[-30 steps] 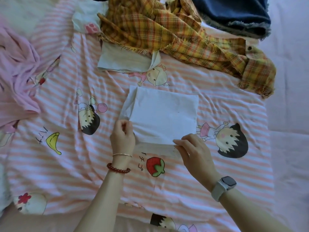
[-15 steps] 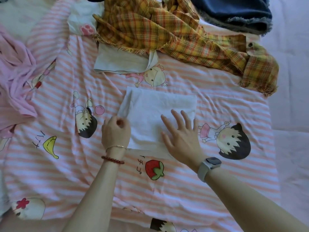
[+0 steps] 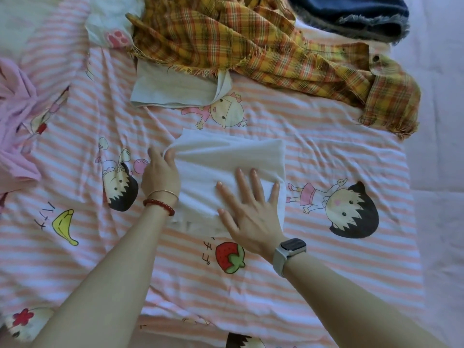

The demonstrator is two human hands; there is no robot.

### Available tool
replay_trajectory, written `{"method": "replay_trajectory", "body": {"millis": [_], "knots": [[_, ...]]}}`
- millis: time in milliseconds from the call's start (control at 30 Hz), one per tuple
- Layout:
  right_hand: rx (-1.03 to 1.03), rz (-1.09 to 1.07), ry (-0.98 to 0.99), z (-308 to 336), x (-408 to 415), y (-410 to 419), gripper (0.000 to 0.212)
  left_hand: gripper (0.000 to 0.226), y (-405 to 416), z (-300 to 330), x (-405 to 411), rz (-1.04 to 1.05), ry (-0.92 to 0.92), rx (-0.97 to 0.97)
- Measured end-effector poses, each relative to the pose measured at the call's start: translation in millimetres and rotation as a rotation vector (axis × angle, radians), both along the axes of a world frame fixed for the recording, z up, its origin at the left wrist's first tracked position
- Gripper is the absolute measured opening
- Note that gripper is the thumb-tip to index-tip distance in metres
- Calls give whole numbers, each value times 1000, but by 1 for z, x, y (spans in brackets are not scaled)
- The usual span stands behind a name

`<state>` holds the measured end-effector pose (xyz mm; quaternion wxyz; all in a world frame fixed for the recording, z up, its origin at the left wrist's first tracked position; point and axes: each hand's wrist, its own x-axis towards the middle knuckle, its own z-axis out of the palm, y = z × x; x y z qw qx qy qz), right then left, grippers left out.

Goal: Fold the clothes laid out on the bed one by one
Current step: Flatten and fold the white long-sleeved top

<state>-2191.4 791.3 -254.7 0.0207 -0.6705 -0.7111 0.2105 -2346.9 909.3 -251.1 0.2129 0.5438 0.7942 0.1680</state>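
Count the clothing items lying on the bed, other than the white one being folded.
4, perhaps more hidden: yellow plaid shirt top centre, dark denim piece top right, pink garment at left edge, pale folded garment partly under the plaid shirt.

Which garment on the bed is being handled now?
The white cloth: left hand pinches its edge, right hand lies flat on it; the others lie untouched.

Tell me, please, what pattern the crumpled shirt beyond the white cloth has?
The shirt is yellow-and-orange plaid with frayed edges, seen in the head view.
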Motion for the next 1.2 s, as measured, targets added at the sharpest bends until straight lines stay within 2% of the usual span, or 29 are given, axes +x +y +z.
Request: {"method": "replay_trajectory", "body": {"millis": [67,133,233,267,333,400,533,733,833,900,967,1067,1200], "knots": [[-29,1,-3,-3,1,4,56,28,1,-3,-5,64,-2,-76],[-68,12,13,-6,5,6,52,29,-6,2,0,-19,76,85],[-32,-7,141,-1,10,4,49,39,-29,8,25,-493,250,450],[42,-62,209,1,11,2,49,43,-36,6,32,-652,269,431],[240,-155,204,5,14,3,48,51,-43,-3,37,-776,269,178],[277,-165,91,3,18,16,50,55,-40,-21,29,-748,336,19],[23,-102,-81,-23,39,54,51,63,-36,-44,15,-625,340,-14],[-192,-246,-155,-38,74,81,53,68,-27,-61,17,-592,358,-91],[-72,-252,-174,-23,62,68,58,69,-27,-50,15,-592,293,-84],[70,-231,-105,-18,38,37,60,68,-34,-43,13,-634,274,71],[113,-228,-30,-16,16,1,60,65,-44,-43,13,-709,300,184],[22,-197,-58,-31,6,-23,59,63,-44,-54,13,-681,373,21],[-68,-158,-96,-48,14,-8,59,64,-30,-64,20,-681,433,-116]]}}
